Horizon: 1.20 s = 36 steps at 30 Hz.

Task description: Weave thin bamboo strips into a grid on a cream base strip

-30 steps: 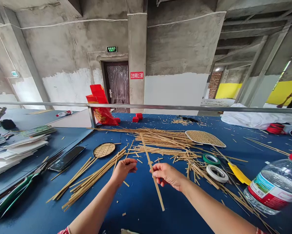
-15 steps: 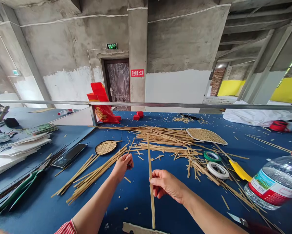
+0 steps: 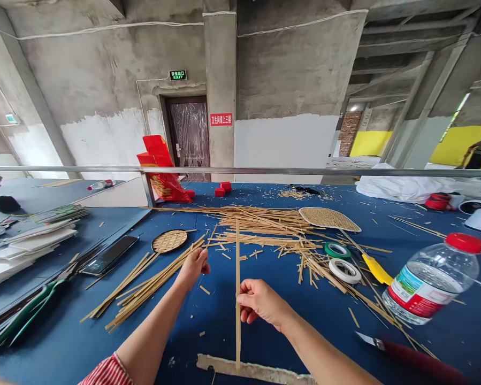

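My right hand [image 3: 261, 302] pinches a few thin bamboo strips [image 3: 237, 256] between thumb and fingers. They stand nearly upright, their lower ends by a ragged pale strip [image 3: 256, 368] at the table's near edge. Closed, my left hand [image 3: 195, 263] is just beside the upper end of a loose bundle of bamboo strips [image 3: 155, 283]; whatever its fingers hold is hidden. A small round woven piece [image 3: 170, 241] with a dark rim lies beyond that bundle. Behind both hands spreads a large pile of bamboo strips [image 3: 260, 218].
On the right are a woven fan [image 3: 330, 219] with a yellow handle, green tape [image 3: 337, 250], white tape [image 3: 344, 271], a water bottle [image 3: 433, 283] and a knife with bare blade [image 3: 371, 340]. Left lie a phone [image 3: 109, 255], green-handled cutters [image 3: 31, 310] and white boards [image 3: 31, 246].
My view has turned slightly right, so the table's things sit further left. The right hand still holds the strips, now straighter upright. My left hand has shifted a little left and away from me.
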Available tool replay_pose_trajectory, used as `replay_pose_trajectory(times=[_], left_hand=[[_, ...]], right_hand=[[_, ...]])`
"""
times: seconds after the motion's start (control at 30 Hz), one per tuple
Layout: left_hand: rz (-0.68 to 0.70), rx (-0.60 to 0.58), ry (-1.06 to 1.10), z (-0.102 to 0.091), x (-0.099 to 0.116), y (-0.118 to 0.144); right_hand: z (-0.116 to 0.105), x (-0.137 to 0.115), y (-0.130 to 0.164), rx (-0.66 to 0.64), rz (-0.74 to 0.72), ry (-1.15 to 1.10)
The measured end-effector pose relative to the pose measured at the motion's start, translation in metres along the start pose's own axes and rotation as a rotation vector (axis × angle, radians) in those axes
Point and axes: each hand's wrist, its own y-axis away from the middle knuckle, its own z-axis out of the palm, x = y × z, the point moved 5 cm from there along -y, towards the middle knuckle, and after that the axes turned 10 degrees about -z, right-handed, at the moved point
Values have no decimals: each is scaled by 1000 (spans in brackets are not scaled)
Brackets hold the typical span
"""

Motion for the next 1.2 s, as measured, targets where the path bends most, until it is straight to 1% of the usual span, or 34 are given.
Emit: replay_pose_trajectory(times=[0.07, 0.17, 0.27, 0.37, 0.47, 0.6, 0.67, 0.73, 0.8, 0.93, 1.0, 1.07, 1.13, 1.2], left_hand=[[38, 47, -79, -7, 4, 0], [93, 96, -217, -14, 20, 10], [159, 91, -344, -12, 41, 35], [234, 29, -425, -1, 54, 70], [292, -57, -525, 11, 47, 104], [303, -133, -645, 19, 24, 137], [382, -179, -676, 22, 19, 152], [497, -222, -679, 25, 19, 167], [583, -258, -683, 27, 19, 181], [653, -296, -802, 28, 11, 199], [659, -275, -854, 27, 5, 200], [661, -192, -848, 24, 5, 195], [681, -64, -781, 20, 13, 187], [703, 62, -701, 14, 30, 177]], right_hand=[[-1, 4, -1, 7, -1, 9], [-2, 9, -2, 1, 11, 28], [-5, 11, -2, 6, 17, 58], [-9, 12, -3, 5, 15, 52], [-12, 14, -3, -3, 21, 34], [-10, 15, -3, -3, 27, 47], [-7, 15, -3, -9, 28, 53], [-4, 14, -2, -15, 30, 58], [-2, 15, -2, -18, 34, 61], [2, 16, -2, -29, 41, 65], [4, 16, -1, -36, 40, 62], [5, 11, 1, -62, 0, 57], [4, 0, 5, -122, -77, 60], [1, -14, 13, -221, -148, 97]])
